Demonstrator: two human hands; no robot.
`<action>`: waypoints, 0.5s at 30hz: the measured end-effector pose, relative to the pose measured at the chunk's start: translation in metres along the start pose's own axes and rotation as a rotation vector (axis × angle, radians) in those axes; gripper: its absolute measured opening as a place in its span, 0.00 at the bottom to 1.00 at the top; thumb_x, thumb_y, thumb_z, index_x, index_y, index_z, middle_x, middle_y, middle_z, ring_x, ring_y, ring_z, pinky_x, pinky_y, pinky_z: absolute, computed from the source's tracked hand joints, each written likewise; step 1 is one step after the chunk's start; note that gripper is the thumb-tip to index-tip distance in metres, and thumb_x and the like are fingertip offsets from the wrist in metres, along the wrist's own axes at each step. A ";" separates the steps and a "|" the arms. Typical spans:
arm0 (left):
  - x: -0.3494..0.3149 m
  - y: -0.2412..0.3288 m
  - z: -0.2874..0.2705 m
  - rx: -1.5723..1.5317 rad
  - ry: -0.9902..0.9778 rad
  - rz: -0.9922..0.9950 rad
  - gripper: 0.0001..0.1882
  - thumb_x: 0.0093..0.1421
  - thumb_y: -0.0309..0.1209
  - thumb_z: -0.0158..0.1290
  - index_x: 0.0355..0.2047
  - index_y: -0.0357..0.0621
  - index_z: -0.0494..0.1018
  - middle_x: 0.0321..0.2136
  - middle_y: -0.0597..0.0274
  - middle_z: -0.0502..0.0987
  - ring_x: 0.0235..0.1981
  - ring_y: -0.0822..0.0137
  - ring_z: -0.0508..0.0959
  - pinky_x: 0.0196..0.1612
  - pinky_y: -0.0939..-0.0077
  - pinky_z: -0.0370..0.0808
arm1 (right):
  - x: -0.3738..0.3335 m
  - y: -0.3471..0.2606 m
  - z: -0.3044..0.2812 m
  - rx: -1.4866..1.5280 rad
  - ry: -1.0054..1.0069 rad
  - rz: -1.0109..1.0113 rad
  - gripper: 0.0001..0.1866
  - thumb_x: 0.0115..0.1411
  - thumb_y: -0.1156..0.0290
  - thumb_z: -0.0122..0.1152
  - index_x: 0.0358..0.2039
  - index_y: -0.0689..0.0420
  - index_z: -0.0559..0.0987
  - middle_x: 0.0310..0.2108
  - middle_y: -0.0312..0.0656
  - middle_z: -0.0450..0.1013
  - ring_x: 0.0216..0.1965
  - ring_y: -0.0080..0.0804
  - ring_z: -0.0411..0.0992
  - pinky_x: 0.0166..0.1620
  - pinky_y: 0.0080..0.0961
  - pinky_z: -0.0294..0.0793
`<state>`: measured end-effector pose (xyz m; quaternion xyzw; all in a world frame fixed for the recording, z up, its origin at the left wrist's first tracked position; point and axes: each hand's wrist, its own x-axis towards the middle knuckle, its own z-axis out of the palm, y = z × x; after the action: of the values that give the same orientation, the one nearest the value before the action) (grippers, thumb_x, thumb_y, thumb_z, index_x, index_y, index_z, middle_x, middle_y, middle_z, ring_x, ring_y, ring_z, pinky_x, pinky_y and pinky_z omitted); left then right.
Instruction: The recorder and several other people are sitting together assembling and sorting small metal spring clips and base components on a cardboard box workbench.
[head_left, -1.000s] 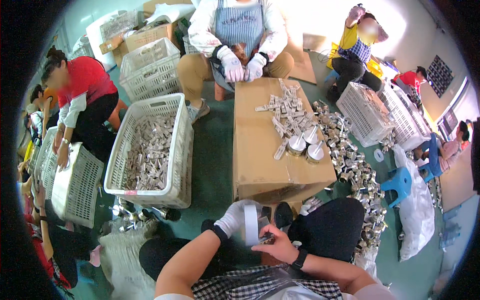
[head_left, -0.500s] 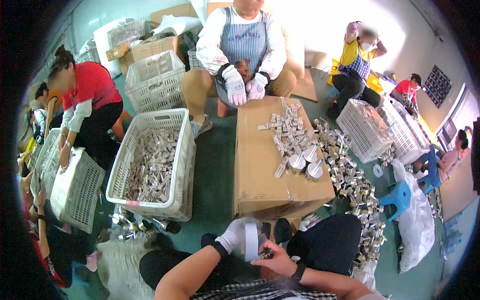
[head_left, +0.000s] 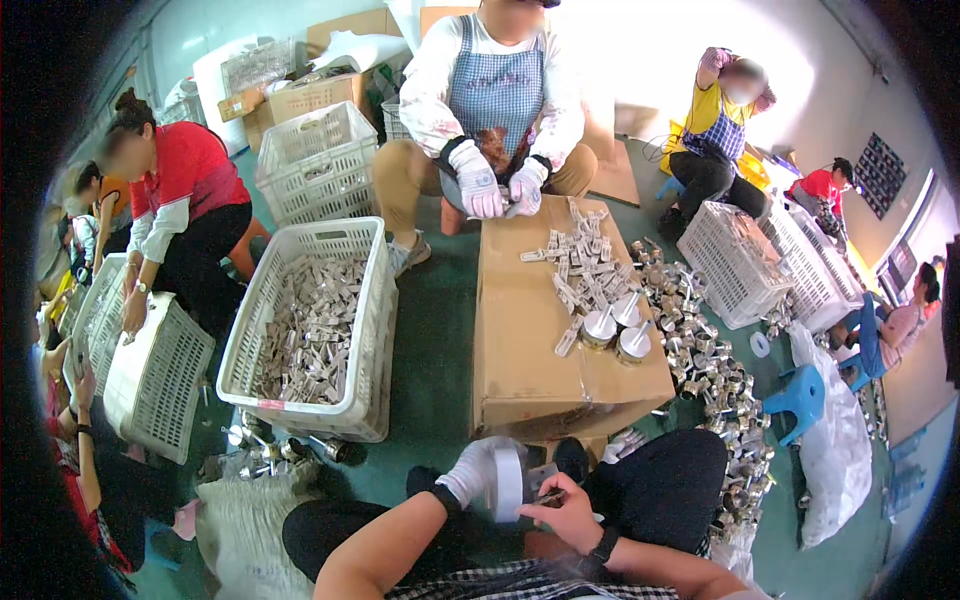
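Low in front of me, my gloved left hand (head_left: 474, 470) is closed round a round piece with a broad white edge (head_left: 509, 484), turned on its side. My bare right hand (head_left: 564, 512) pinches a small metal clip (head_left: 549, 495) close to that edge. A gap shows between the two pieces. Beyond my hands stands a cardboard box (head_left: 525, 340). On it lie a heap of metal clips (head_left: 575, 262) and several short metal cylinders (head_left: 600, 326) with white discs and upright stems.
A white crate (head_left: 228, 370) full of clips stands at the left. Metal cylinders (head_left: 715, 385) are piled along the box's right side. A blue stool (head_left: 797, 403) and a plastic sack (head_left: 838, 450) lie further right. A co-worker (head_left: 497, 100) sits across the box; others work around.
My right hand has shifted slightly right and up, away from the white-edged piece. The view has moved a little. The co-worker across has leaned forward, and the one in yellow has raised both arms.
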<state>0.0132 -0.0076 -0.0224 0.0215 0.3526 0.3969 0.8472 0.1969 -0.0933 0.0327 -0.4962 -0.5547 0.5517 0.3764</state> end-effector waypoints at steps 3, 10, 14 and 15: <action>-0.004 0.001 0.006 -0.007 0.016 0.008 0.11 0.55 0.27 0.46 0.34 0.31 0.71 0.34 0.46 0.76 0.37 0.52 0.75 0.43 0.58 0.73 | -0.002 -0.020 -0.001 0.079 0.093 0.087 0.19 0.48 0.74 0.67 0.32 0.55 0.63 0.22 0.34 0.64 0.16 0.19 0.62 0.19 0.16 0.61; -0.007 0.000 0.008 -0.070 0.085 -0.054 0.10 0.57 0.27 0.44 0.34 0.33 0.71 0.29 0.49 0.75 0.33 0.54 0.75 0.41 0.60 0.74 | -0.003 -0.033 -0.002 0.494 0.078 0.193 0.16 0.56 0.75 0.56 0.39 0.51 0.58 0.19 0.32 0.61 0.15 0.17 0.57 0.16 0.16 0.54; -0.005 -0.001 0.006 -0.052 0.085 -0.038 0.11 0.57 0.27 0.44 0.36 0.33 0.71 0.29 0.50 0.74 0.31 0.54 0.74 0.41 0.60 0.73 | -0.004 -0.028 -0.002 0.466 0.072 0.180 0.14 0.58 0.75 0.54 0.39 0.51 0.58 0.18 0.31 0.59 0.15 0.16 0.56 0.16 0.16 0.54; -0.006 -0.002 0.007 -0.030 0.083 -0.026 0.11 0.57 0.28 0.44 0.36 0.33 0.70 0.30 0.51 0.74 0.32 0.55 0.73 0.41 0.60 0.72 | -0.004 -0.028 -0.002 0.448 0.074 0.177 0.14 0.58 0.74 0.54 0.39 0.51 0.58 0.18 0.31 0.59 0.15 0.16 0.56 0.16 0.15 0.54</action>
<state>0.0161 -0.0114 -0.0144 -0.0122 0.3814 0.3919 0.8371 0.1958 -0.0936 0.0611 -0.4670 -0.3586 0.6733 0.4472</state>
